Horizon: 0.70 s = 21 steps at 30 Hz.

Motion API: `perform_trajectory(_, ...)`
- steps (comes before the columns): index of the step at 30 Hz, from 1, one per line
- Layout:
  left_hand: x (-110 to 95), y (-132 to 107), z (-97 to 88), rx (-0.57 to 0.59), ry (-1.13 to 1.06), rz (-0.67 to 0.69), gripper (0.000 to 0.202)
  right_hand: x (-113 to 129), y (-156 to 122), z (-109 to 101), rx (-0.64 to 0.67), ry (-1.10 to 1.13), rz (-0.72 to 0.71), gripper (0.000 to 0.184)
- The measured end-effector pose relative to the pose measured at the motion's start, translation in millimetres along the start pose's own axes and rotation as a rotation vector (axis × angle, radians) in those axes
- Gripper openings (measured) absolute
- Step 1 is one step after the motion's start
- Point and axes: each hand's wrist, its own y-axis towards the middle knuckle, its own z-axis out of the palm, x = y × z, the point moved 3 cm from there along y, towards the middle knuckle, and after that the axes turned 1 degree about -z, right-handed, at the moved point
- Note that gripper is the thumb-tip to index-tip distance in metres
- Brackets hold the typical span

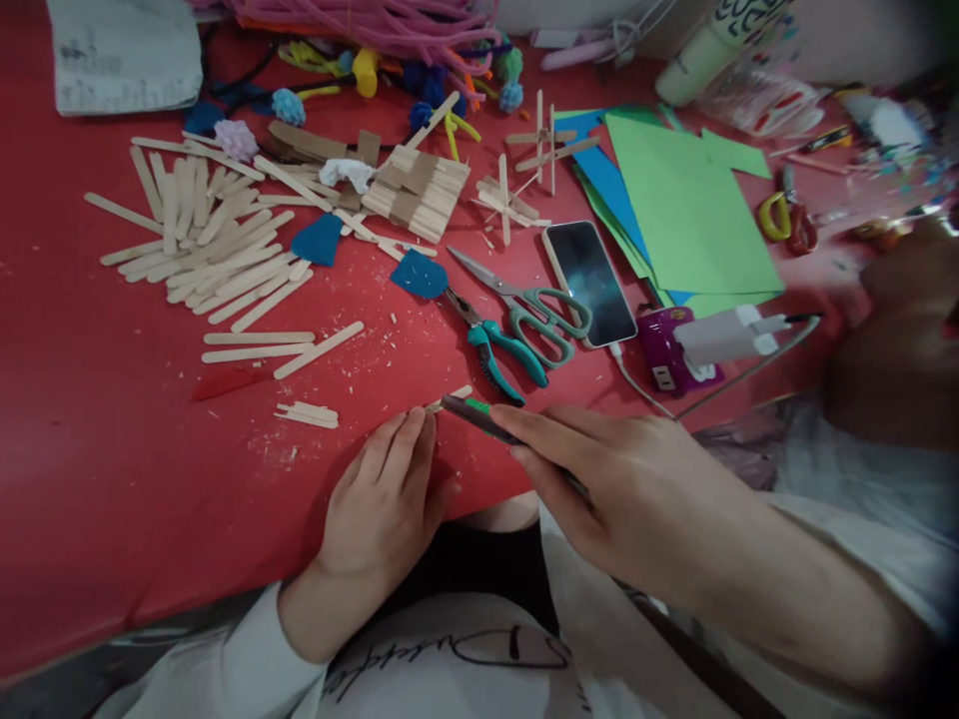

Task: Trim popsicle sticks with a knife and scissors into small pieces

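My left hand (386,499) rests on the near edge of the red table (97,449), fingers together, pressing down a small wooden stick (450,397). My right hand (621,489) grips a dark utility knife (479,417) with a green slider, its tip against that stick just past my left fingertips. Small wood shavings lie scattered around the stick.
A heap of craft sticks (210,250) lies at left, glued stick assemblies (420,185) behind. Teal pliers (498,350), scissors (531,310), a phone (588,280), a purple power strip (674,350), green and blue paper (681,200) and pipe cleaners (390,30) fill the middle and right.
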Motion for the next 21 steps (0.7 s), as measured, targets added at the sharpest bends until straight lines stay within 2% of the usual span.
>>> perform_trajectory(6, 1, -1, 2.0, -0.063, -0.015, 0.027, 0.045, 8, 16, -7, 0.116, -0.108, -0.131, 0.035)
perform_trajectory(10, 1, -1, 1.7, -0.045, -0.013, 0.022, 0.044, 6, 18, -9, 0.113, -0.044, -0.086, 0.035)
perform_trajectory(15, 0, -1, 2.3, -0.025, 0.001, 0.019, 0.047, -20, 10, 0, 0.097, 0.309, 0.136, 0.035)
perform_trajectory(18, 0, -1, 2.6, -0.024, 0.024, 0.015, 0.045, -40, 1, 15, 0.158, 0.612, 0.314, 0.033)
perform_trajectory(21, 0, -1, 2.3, -0.026, 0.030, 0.008, 0.043, -52, -6, 29, 0.141, 0.853, 0.378, 0.033)
